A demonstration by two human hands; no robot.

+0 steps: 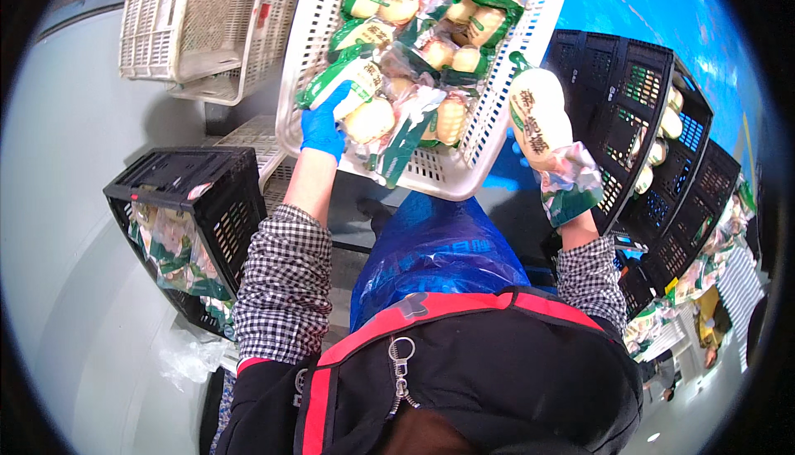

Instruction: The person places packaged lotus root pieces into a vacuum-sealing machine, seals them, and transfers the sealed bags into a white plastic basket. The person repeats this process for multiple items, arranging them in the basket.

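A white plastic crate [481, 172] before me holds several printed, transparent bags of pale lotus root with green ends. My left hand [323, 126], in a blue glove, grips one bagged lotus root [357, 82] at the crate's near left side. To the right of the crate, another bagged lotus root [537, 113] is held up, apart from the crate. It covers most of my right hand, and only the wrist [576, 230] shows below the bag's loose printed end.
Empty white crates [186, 26] stand at the upper left. A black crate [233, 225] with bagged produce is at my left. Black crates [612, 95], some holding lotus root, line the right. A blue plastic apron [435, 250] covers my legs. Another person [711, 324] is partly visible at far right.
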